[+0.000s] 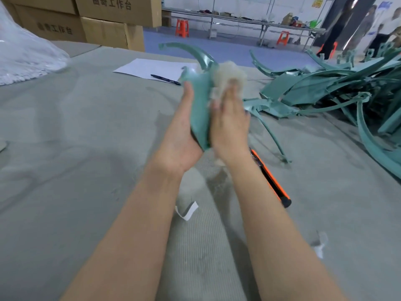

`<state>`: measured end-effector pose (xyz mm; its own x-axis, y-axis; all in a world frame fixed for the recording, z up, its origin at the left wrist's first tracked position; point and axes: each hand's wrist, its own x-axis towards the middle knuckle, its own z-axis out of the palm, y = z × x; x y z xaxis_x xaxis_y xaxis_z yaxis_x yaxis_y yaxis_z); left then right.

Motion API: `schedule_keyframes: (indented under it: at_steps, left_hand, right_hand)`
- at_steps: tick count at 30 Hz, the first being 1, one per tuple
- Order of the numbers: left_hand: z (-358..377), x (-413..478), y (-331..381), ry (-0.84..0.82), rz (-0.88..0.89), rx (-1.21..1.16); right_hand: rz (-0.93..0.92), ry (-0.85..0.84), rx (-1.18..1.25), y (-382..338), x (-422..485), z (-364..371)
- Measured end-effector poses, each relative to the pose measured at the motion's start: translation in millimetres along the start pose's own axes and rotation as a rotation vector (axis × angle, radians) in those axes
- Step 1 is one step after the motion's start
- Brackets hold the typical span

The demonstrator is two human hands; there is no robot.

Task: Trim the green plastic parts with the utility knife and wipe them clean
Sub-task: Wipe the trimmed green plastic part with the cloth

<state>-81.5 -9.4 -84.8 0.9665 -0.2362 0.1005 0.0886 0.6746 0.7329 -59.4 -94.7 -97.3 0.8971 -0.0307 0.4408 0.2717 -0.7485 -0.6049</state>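
Above the bench [86,148] we see right hand [230,122] fingers [233,93] flat together, pressing cloth [227,72] on green part [199,109]. Left hand [180,140] cradles it, fingers hidden. We'd wipe lengthwise, firmly backed.

The plastic part [200,109] was teal green, as was the pile of parts [325,88]. The wiping wad [227,77] was off-white. The utility knife [271,181] was orange with black trim. The table covering [65,148] was plain grey, the paper sheet [149,68] white, the pen [166,79] dark. The cardboard boxes [117,7] were brown with dark printed characters, and the stools [181,28] were orange-red.
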Motion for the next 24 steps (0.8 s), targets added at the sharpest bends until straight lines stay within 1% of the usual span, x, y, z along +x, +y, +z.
schedule_keyframes:
  at_steps: [1,2,3,4,6,8,9,10,12,13,14,15,16,18,20,22,24]
  left_hand:
    - [2.5,0.4,-3.2,0.028,-0.02,0.083]
    - [5.1,1.2,-5.1,0.065,-0.041,0.146]
    - [5.0,3.5,-5.8,0.091,-0.047,0.158]
    - [1.0,6.3,-4.5,0.119,-0.04,0.134]
    - [-10.4,6.2,3.0,0.164,0.001,0.022]
    - [-18.2,3.2,8.8,0.165,0.031,-0.088]
    - [-18.7,2.4,9.3,0.159,0.039,-0.093]
    - [-16.5,1.9,8.3,0.165,0.047,-0.069]
    - [-13.7,4.2,2.3,0.189,0.07,-0.018]
    - [-13.9,5.5,0.7,0.188,0.076,-0.019]
    - [-15.1,6.2,1.6,0.186,0.074,-0.025]
    - [-18.9,6.9,3.4,0.178,0.061,-0.043]
    - [-24.4,7.4,5.5,0.171,0.042,-0.059]
    - [-32.6,5.0,7.0,0.188,0.011,-0.067]
    - [-30.8,3.5,6.6,0.174,0.036,-0.092]
    - [-22.4,3.7,3.3,0.158,0.08,-0.108]
    - [-18.2,6.0,3.4,0.14,0.088,-0.086]
  right_hand:
    - [0.085,-0.012,0.08,7.3,3.3,-4.1]
    - [0.111,-0.035,0.143,9.3,1.3,-5.5]
    - [0.065,-0.061,0.146,3.4,-7.4,-3.4]
    - [-0.031,-0.08,0.114,-5.6,-19.0,2.9]
    - [-0.215,-0.08,0.034,-23.6,-39.9,19.1]
    - [-0.267,-0.093,-0.05,-30.5,-38.1,24.2]
    - [-0.248,-0.094,-0.106,-28.4,-26.2,23.7]
    - [-0.186,-0.097,-0.142,-24.8,-11.2,20.5]
    - [0.022,-0.102,-0.112,-19.9,12.6,10.2]
    - [0.072,-0.097,-0.087,-20.1,15.2,9.4]
    - [0.063,-0.091,-0.09,-24.0,9.1,12.5]
    - [0.004,-0.103,-0.097,-29.9,-4.6,19.4]
    - [-0.068,-0.124,-0.07,-36.4,-21.0,27.5]
    - [-0.115,-0.169,-0.01,-41.7,-44.6,36.3]
    - [-0.058,-0.138,-0.046,-34.9,-29.7,34.0]
    - [0.056,-0.072,-0.089,-25.0,-2.8,21.3]
    - [0.102,-0.006,-0.006,-17.0,15.7,10.1]
